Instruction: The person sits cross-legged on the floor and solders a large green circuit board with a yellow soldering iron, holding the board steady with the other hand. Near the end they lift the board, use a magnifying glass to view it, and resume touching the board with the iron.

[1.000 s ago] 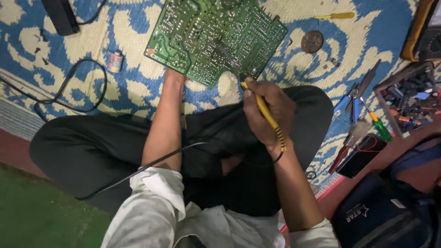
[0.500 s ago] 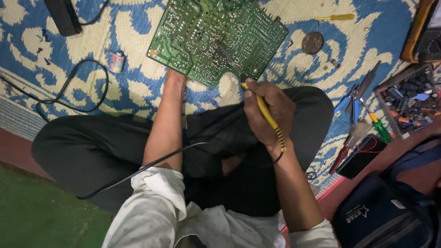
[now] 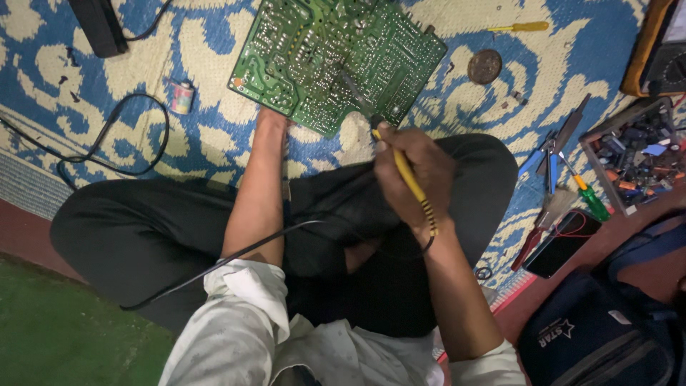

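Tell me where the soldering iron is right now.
In the head view, the yellow soldering iron is gripped in the right hand, right of centre, its tip on the green circuit board.

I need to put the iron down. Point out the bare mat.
Bare mat lies left of the circuit board, between it, the small can and the black cable loop. Another patch sits between the board and the round disc. The right side, by the pliers and parts tray, is crowded.
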### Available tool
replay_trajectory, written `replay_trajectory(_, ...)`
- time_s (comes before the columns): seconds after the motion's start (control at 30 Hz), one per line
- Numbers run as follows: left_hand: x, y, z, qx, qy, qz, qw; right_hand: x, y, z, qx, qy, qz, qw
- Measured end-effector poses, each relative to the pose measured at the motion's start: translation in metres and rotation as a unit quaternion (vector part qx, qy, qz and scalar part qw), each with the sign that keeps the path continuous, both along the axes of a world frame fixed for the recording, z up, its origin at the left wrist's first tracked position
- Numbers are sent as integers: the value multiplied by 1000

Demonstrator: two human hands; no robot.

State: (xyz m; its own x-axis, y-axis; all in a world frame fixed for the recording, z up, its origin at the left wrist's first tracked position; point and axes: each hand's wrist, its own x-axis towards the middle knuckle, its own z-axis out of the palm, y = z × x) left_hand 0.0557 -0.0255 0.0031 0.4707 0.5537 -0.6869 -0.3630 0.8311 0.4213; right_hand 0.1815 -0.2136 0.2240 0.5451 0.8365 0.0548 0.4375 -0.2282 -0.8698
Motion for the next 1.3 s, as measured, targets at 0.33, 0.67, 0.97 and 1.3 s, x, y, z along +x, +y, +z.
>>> replay_trajectory(0.33, 3, 2, -3, -52, -29, 33, 998, 0, -2, -1, 9, -4, 20, 1000)
replay_trajectory(0.67, 6, 3, 2, -21, -44, 22, 999, 4, -9, -7, 9, -43, 19, 999)
replay_trajectory(0.97, 1, 2, -22, -1, -56, 19, 998, 52, -28, 78, 273, -137, -224, 925)
replay_trajectory(1.3, 2, 5, -22, 14, -46, 19, 999, 52, -30, 8, 113, 39, -169, 978)
